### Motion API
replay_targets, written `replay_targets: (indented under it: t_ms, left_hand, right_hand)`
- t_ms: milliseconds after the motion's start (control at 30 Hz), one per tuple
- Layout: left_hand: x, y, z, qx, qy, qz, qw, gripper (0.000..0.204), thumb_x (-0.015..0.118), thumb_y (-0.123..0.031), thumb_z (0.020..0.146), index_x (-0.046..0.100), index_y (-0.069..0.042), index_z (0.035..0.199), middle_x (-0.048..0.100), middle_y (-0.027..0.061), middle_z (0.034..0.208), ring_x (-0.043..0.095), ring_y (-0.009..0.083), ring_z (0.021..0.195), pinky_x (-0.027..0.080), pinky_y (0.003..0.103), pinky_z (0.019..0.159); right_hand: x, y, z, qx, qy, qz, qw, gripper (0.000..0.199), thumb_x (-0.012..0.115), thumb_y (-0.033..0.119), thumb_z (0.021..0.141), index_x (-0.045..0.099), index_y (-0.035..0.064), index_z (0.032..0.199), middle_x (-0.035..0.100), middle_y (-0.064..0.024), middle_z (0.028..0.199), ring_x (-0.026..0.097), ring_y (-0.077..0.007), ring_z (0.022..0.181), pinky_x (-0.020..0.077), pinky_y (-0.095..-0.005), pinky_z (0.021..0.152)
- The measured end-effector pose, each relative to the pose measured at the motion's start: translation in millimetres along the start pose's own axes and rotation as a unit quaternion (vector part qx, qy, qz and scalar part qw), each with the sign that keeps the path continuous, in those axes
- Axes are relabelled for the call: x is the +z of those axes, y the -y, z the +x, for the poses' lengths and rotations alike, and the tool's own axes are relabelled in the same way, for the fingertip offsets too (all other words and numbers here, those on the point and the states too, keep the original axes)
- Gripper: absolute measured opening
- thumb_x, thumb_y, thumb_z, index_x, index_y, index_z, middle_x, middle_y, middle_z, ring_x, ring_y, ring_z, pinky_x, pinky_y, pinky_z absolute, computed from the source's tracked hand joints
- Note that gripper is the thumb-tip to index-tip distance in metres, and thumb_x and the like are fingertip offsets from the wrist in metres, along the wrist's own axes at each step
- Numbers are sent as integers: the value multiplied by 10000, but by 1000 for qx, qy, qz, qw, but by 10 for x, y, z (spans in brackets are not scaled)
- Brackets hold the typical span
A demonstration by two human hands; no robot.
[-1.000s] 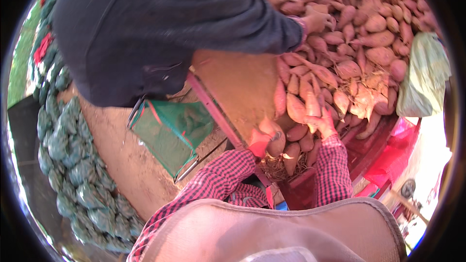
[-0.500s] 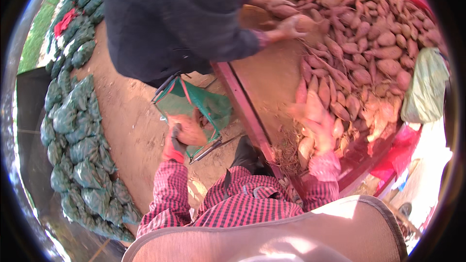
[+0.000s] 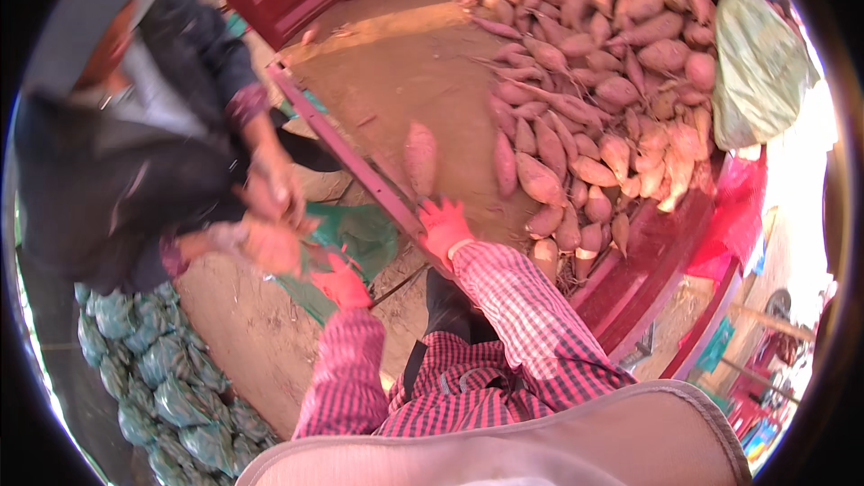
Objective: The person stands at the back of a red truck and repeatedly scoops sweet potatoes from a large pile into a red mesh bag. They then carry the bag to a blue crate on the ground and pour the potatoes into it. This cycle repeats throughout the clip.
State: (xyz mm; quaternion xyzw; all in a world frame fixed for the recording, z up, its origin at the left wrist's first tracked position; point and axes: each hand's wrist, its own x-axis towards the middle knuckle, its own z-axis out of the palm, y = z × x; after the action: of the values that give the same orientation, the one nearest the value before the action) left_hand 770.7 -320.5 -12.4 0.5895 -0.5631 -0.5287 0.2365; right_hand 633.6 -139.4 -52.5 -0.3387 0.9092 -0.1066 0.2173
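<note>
My right hand (image 3: 444,229), in a pinkish-red glove, lies with fingers spread at the inner edge of the red cart rail (image 3: 364,175). Just beyond its fingertips a single large sweet potato (image 3: 420,159) rests on the cart bed. My left hand (image 3: 342,284), gloved in the same colour, is over the green mesh bag (image 3: 364,232) below the rail; its fingers are smeared, and whether they grip the mesh is unclear. Close by are a co-worker's two blurred hands (image 3: 274,189), and what they hold cannot be made out.
A large heap of sweet potatoes (image 3: 621,63) fills the cart's far right, beside a pale green sack (image 3: 760,72). The co-worker (image 3: 135,171) leans in from the left. Filled green mesh bags (image 3: 171,378) line the ground at lower left.
The view has shifted. The co-worker's hands have gone from the cart to the mesh bag. My right hand has left the heap for the rail; the sweet potato at my left hand no longer shows there.
</note>
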Motion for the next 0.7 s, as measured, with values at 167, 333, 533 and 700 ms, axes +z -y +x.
replay_targets:
  t_ms: [167, 333, 533, 700]
  left_hand:
    - [913, -229, -681, 249, 213, 301, 895, 896, 784, -382, 869, 356, 33, 1537, 391, 277, 1557, 383, 426, 1449, 318, 482, 1218]
    - [2239, -405, -501, 121, 294, 350, 881, 1108, 835, -479, 772, 282, 52, 1572, 347, 296, 1584, 368, 412, 1478, 327, 440, 1219]
    - [3040, -6, -316, 89, 253, 309, 913, 1170, 876, -487, 708, 307, 91, 1551, 396, 305, 1556, 450, 396, 1418, 380, 433, 1169]
    - [1886, 21, -136, 37, 404, 80, 910, 655, 814, -347, 854, 616, 42, 1342, 720, 183, 1191, 669, 311, 1128, 493, 388, 1012]
  right_hand:
    - [260, -243, -631, 159, -116, 218, 956, 774, 726, 426, 846, 481, 61, 1482, 493, -199, 1484, 452, -399, 1373, 374, -549, 1119]
    - [-63, -1114, -941, 308, -342, 65, 885, 837, 782, 387, 795, 448, 83, 1500, 442, -189, 1506, 439, -424, 1354, 322, -558, 1129]
    - [-579, -1868, -445, 367, -78, -67, 925, 932, 832, 450, 710, 453, 100, 1486, 468, -132, 1450, 495, -400, 1275, 423, -580, 1030]
    - [-952, -1684, -577, 372, -55, 126, 918, 938, 860, 511, 717, 473, 72, 1450, 569, -157, 1344, 587, -363, 1227, 508, -528, 979]
